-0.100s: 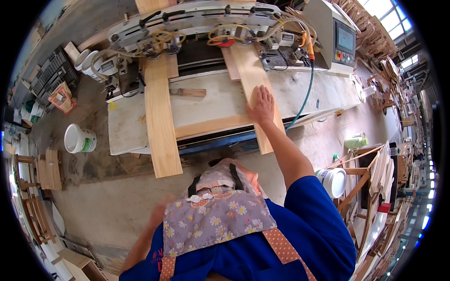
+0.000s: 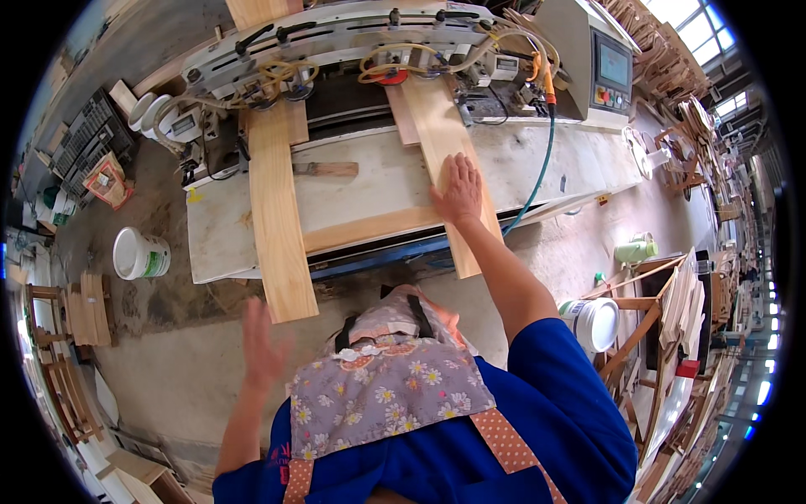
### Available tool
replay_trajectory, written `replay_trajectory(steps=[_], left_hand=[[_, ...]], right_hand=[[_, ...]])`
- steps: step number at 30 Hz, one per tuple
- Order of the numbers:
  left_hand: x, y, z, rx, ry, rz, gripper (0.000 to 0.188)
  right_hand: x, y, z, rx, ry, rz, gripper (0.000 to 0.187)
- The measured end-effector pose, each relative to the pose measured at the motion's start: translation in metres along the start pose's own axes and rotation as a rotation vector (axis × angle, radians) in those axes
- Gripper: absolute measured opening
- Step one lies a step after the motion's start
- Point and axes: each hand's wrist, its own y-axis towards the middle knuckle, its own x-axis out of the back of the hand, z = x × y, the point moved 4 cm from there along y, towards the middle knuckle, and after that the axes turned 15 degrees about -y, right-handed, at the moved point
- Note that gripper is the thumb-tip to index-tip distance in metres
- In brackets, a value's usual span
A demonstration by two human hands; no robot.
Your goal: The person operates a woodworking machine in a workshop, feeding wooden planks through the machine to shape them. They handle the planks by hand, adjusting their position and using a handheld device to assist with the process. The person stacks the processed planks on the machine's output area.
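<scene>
My right hand (image 2: 460,190) lies flat, fingers stretched out, on the right wooden board (image 2: 437,126), which runs from under the machine past the table's front edge. A second long board (image 2: 281,227) lies to the left, its near end overhanging the edge. Beside that end, my left hand (image 2: 262,344) is raised, empty and smeared by motion, with fingers apart. Between the boards a wooden strip (image 2: 374,228) lies along the front edge. A tool with a wooden handle (image 2: 329,169) rests on the white worktable (image 2: 378,189) near the left board.
The woodworking machine (image 2: 336,46) spans the table's back, with hoses and clamps. Its control panel (image 2: 613,71) stands at the right. A teal hose (image 2: 537,172) hangs over the front edge. White buckets stand on the floor at left (image 2: 138,254) and right (image 2: 592,323).
My left hand has risen from beside the apron to near the left board's end. My right hand stays flat on the right board. The view has shifted slightly.
</scene>
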Motion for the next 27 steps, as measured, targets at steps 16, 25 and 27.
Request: replay_trajectory(steps=[16,25,27], left_hand=[[-0.103,0.259,0.027,0.489,0.403,-0.088,0.102],[-0.105,0.27,0.025,0.399,0.347,-0.117,0.095],[-0.097,0.259,0.033,0.44,0.361,-0.133,0.094]], right_hand=[[0.015,0.0,-0.041,-0.056,0.711,0.123,0.059],[-0.005,0.157,-0.307,-0.605,0.511,-0.136,0.072],[-0.002,0.184,-0.279,-0.678,1.132,0.212,0.057]])
